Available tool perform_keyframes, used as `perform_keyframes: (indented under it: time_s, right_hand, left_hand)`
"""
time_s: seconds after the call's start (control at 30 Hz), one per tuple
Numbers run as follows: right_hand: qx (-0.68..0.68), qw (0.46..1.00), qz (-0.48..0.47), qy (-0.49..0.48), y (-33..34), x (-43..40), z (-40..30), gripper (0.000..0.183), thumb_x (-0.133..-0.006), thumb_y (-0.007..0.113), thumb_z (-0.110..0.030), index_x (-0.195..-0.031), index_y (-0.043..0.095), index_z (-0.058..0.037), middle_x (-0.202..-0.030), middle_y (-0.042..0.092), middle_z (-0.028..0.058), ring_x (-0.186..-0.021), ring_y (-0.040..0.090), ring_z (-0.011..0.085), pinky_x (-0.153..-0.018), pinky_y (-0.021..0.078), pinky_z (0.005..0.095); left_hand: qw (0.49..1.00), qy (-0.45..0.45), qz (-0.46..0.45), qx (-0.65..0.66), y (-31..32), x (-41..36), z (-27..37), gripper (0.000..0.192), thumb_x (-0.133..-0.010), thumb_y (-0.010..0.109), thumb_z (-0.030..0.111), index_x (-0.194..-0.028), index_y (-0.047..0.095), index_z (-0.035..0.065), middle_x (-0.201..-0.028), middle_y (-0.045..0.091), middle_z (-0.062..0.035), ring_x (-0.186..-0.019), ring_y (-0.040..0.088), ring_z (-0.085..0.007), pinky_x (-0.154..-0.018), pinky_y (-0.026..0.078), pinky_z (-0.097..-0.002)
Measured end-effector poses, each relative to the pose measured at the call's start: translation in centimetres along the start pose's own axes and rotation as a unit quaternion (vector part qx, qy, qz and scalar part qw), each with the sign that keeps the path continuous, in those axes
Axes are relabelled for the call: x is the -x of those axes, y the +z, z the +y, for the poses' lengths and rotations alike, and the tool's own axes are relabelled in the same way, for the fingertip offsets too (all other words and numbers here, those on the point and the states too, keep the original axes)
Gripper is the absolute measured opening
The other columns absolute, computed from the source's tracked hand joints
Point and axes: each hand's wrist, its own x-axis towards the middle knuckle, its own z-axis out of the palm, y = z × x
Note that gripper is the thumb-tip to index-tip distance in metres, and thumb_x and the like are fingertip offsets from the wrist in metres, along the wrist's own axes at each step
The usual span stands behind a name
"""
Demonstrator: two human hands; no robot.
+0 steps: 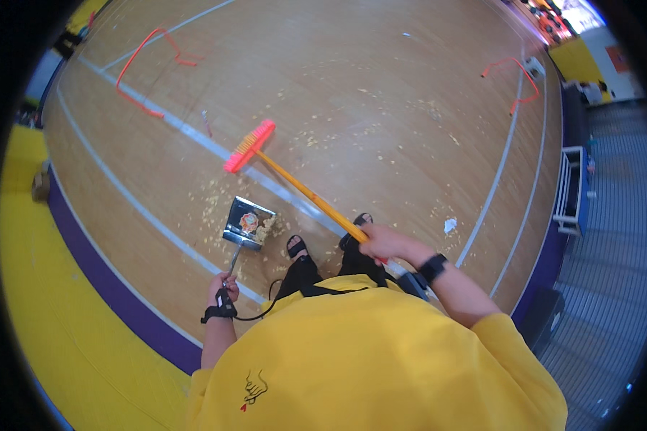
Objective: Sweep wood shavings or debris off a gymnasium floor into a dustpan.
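Note:
My left hand [224, 288] grips the thin handle of a metal dustpan [237, 215], which lies on the wooden floor left of my feet. Pale flakes of debris [264, 229] sit along the pan's right side, and a round sticker marks its middle. In my right hand [385, 242] is the yellow wooden handle of a push broom [307, 194]. The broom's head [250, 145], with pink and yellow bristles, is beyond the dustpan, by a white floor line. More flakes [210, 210] are scattered around the pan and farther out.
An orange hurdle [121, 81] stands at the far left, another [536, 89] at the far right. A crumpled white scrap [450, 225] lies right of my feet. Purple edging [113, 307] borders the floor at left; a white-railed blue rack [571, 191] stands at right.

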Motion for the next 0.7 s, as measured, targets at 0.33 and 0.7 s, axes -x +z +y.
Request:
perform_keyframes:
  time_s: [0.33,0.7]
  right_hand:
    - [-0.086,0.986,0.119,0.075,-15.0,2.2,14.6,0.018,-0.068,0.050,-0.013,-0.081,0.047,-0.0003,-0.053,0.046,0.0022,-0.039,0.046,0.0106,-0.034,0.0357,0.0230]
    - [-0.512,0.773,0.350,0.136,-26.3,17.3,24.9,0.010,-0.073,0.049,-0.015,-0.072,0.042,-0.0083,-0.054,0.043,-0.0008,-0.039,0.042,0.0077,-0.031,0.0324,0.0215]
  left_hand:
    - [0.990,0.012,0.068,-0.126,13.8,1.7,-1.5,0.012,-0.079,0.045,0.013,-0.074,0.044,0.0021,-0.047,0.033,0.0058,-0.035,0.030,-0.0048,-0.033,0.027,-0.0169]
    - [0.951,-0.046,0.091,-0.294,35.9,-2.8,-7.1,0.014,-0.080,0.042,0.016,-0.072,0.041,0.0040,-0.048,0.033,0.0050,-0.035,0.030,-0.0049,-0.033,0.028,-0.0168]
